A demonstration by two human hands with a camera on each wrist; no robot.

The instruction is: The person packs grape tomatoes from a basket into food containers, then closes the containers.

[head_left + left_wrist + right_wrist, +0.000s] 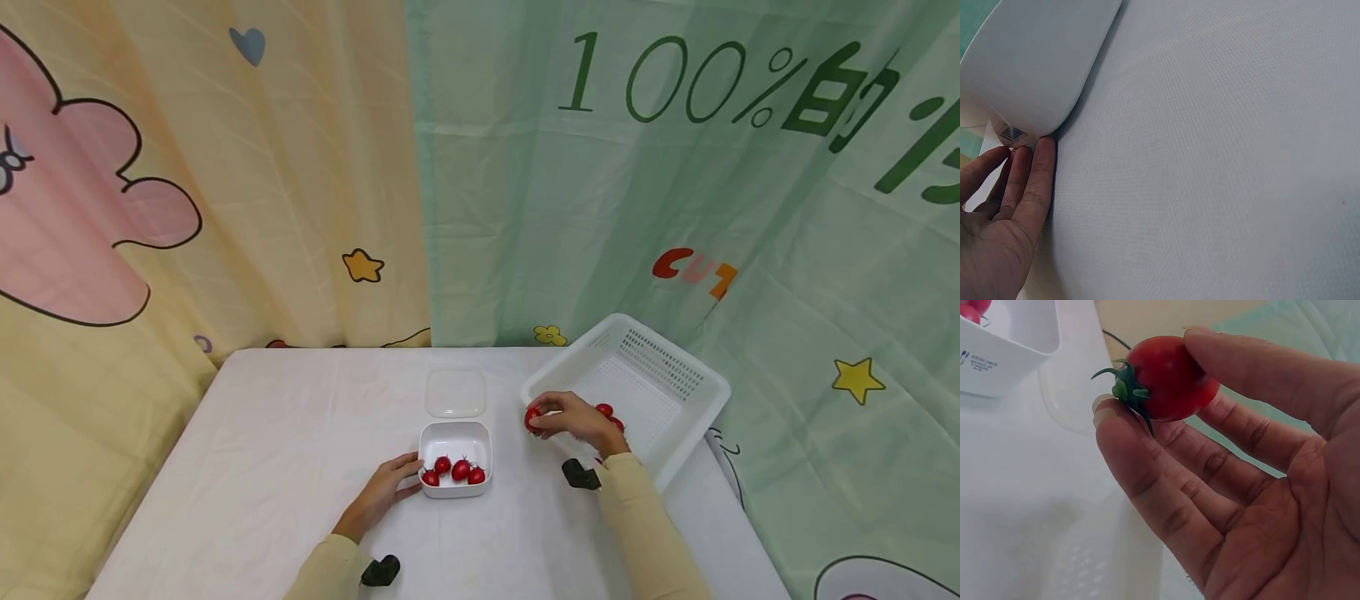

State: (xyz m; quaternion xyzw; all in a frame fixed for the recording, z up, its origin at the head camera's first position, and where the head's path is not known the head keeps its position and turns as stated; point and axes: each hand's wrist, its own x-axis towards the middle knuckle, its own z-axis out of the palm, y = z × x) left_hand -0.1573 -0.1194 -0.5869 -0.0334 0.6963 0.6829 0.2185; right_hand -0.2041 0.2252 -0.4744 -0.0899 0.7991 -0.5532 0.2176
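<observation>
My right hand (572, 418) pinches a red cherry tomato (1169, 378) with a green stem between thumb and fingers, just above the near left rim of the white basket. To the left stands a small white box (455, 492) with several cherry tomatoes (461, 470) in its near part. The left hand (386, 492) touches the box's left wall with its fingers extended, and the left wrist view shows the fingertips by a barcode label (1012, 134).
The large white perforated basket (697, 404) sits at the right, with a few cherry tomatoes (604, 410) visible past the right hand. Behind the small box lies a translucent lid (456, 393) on the white-covered table (300, 433). Curtains hang behind.
</observation>
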